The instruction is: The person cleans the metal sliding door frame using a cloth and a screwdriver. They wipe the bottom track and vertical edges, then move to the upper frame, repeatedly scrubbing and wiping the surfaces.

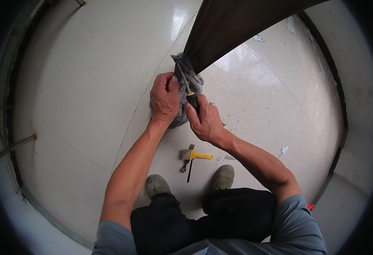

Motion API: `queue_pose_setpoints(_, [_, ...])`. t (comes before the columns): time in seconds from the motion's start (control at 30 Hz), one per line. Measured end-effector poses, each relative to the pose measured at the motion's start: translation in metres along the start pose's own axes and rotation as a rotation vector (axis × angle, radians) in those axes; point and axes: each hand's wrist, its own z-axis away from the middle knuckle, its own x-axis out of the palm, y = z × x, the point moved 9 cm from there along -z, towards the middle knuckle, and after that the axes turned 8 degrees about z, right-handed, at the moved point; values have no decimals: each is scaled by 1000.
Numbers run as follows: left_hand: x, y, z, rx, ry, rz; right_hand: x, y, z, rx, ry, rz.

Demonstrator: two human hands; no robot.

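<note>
A long dark brown panel (224, 28) slants in from the top, its near end over a crumpled grey towel (196, 81) on the floor. My left hand (165, 97) is closed at the left side of that end, its thumb against the end face; its fingertips are partly hidden. In my right hand (207, 119) is a screwdriver (192, 101) with a black handle and yellow collar. Its shaft points up and left along the end face, and the tip is near the far corner, where contact is hard to make out.
A yellow-handled scraper (202, 156) lies across a thin dark tool (189, 172) before my shoes (223, 177). Crumbs and peeled flakes (284, 149) are scattered over the glossy tile floor (87, 79). A metal bar (13, 149) juts in at the left; a wall (358, 121) stands at the right.
</note>
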Motion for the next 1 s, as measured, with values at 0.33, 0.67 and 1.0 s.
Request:
queue_pose_setpoints(0.33, [-61,-9,44,-145,101,4,29,-10,3,-35,-241,89])
queue_pose_setpoints(0.67, [-50,-20,53,-256,26,-10,16,8,23,246,-287,-22])
queue_pose_setpoints(1.0, [-25,6,16,-287,-84,77,-13,25,17,511,-230,-278])
